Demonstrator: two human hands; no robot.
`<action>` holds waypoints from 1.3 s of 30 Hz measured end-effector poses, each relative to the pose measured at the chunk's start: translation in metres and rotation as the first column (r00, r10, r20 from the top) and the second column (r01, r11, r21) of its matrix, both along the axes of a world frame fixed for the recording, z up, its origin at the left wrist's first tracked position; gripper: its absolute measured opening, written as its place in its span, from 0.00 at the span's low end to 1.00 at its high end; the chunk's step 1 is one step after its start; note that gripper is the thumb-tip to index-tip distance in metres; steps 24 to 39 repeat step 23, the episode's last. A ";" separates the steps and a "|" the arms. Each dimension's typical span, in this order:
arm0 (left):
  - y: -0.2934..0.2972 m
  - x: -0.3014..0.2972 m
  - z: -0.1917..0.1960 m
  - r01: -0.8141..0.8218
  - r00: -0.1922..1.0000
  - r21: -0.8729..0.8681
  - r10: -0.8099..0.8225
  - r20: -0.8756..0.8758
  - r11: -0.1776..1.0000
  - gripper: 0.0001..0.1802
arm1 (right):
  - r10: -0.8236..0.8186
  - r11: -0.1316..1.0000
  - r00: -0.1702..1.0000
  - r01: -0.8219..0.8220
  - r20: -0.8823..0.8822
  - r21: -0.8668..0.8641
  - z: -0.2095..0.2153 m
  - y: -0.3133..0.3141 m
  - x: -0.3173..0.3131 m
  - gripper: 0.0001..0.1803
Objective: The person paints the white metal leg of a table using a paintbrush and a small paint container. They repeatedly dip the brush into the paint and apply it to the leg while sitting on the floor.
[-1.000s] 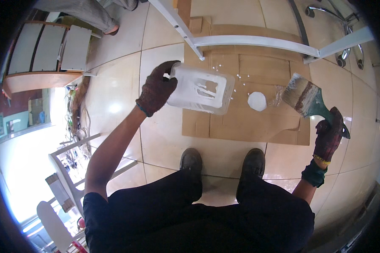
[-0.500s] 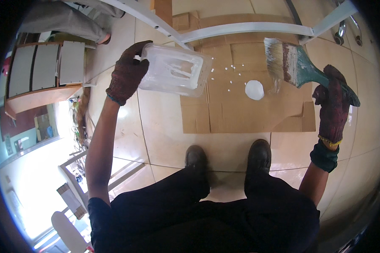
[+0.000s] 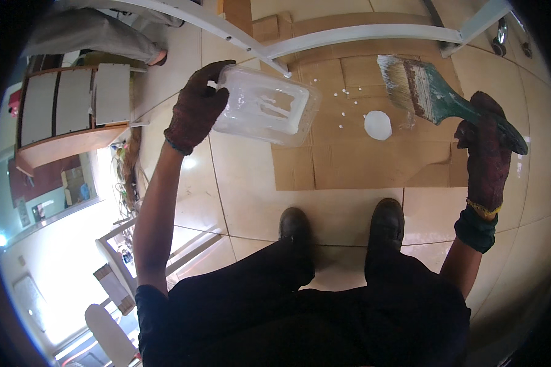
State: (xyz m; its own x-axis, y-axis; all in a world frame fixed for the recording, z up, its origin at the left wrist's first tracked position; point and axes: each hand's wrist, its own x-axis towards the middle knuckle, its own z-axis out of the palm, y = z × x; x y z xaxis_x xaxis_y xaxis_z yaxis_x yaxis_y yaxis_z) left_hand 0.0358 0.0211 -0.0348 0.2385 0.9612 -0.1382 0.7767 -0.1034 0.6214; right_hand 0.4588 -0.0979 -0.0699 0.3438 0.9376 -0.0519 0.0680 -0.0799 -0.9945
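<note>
Gripped by its left end, a clear plastic tub with white paint on its bottom is in my left hand, which wears a dark knitted glove. My right hand, gloved too, is closed around the green handle of a wide paintbrush. Its pale bristles point left, over a flattened cardboard sheet on the floor. On the cardboard lie a round white paint puddle and several small white drops between tub and brush.
A white metal frame crosses the far side above the cardboard. At the left stand a cabinet with grey panels and, nearer, a light frame. Another person's grey-trousered leg is at the far left. My dark shoes stand by the cardboard's near edge.
The view has shifted slightly, so most things appear a little farther right. Both hands keep hold of the tub and the brush; the brush's bristles sit slightly left relative to the cardboard.
</note>
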 end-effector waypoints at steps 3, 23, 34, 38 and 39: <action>0.000 0.004 0.002 0.010 0.999 -0.020 -0.011 -0.037 1.000 0.27 | 0.014 1.000 0.999 -0.014 0.037 0.008 -0.002 -0.001 0.002 0.23; -0.008 0.005 -0.012 -0.045 0.988 -0.119 0.062 0.145 0.992 0.25 | -0.049 0.999 0.999 0.049 -0.017 -0.008 -0.003 -0.002 -0.001 0.20; -0.008 0.005 -0.012 -0.045 0.988 -0.119 0.062 0.145 0.992 0.25 | -0.049 0.999 0.999 0.049 -0.017 -0.008 -0.003 -0.002 -0.001 0.20; -0.008 0.005 -0.012 -0.045 0.988 -0.119 0.062 0.145 0.992 0.25 | -0.049 0.999 0.999 0.049 -0.017 -0.008 -0.003 -0.002 -0.001 0.20; -0.008 0.005 -0.012 -0.045 0.988 -0.119 0.062 0.145 0.992 0.25 | -0.049 0.999 0.999 0.049 -0.017 -0.008 -0.003 -0.002 -0.001 0.20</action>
